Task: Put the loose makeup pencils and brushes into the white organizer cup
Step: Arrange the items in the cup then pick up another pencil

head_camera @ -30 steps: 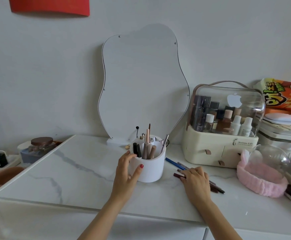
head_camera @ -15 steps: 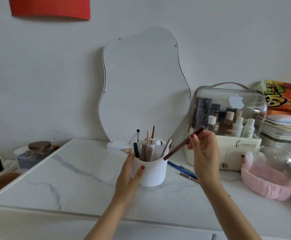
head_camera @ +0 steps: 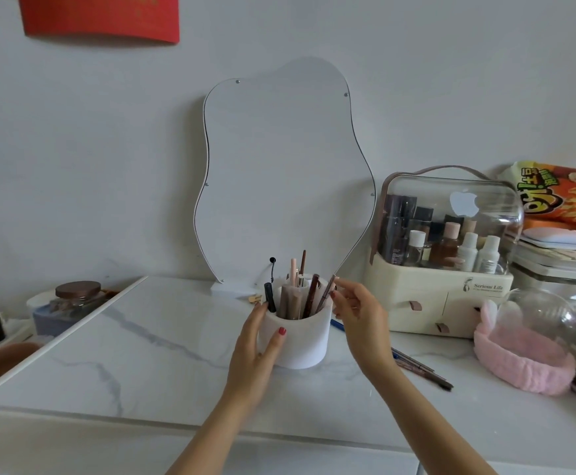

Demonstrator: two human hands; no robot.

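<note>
The white organizer cup [head_camera: 302, 344] stands on the marble tabletop [head_camera: 149, 351] in front of the mirror, holding several pencils and brushes. A dark red pencil [head_camera: 311, 296] stands upright among them. My left hand [head_camera: 255, 351] wraps the cup's left side, thumb on its front. My right hand [head_camera: 362, 317] hovers at the cup's right rim, fingers spread, fingertips beside a thin leaning pencil [head_camera: 326, 292]. Loose pencils [head_camera: 420, 368], brown and blue, lie on the table right of the cup, partly hidden behind my right wrist.
A wavy mirror [head_camera: 279, 173] leans on the wall behind the cup. A cream cosmetics case [head_camera: 444, 303] with a clear lid stands at the right, a pink headband [head_camera: 523, 361] in front of it. A lidded jar [head_camera: 74, 296] sits at the left.
My right hand picked a dark red pencil off the table, carried it to the cup and let it go inside. My left hand stayed on the cup.
</note>
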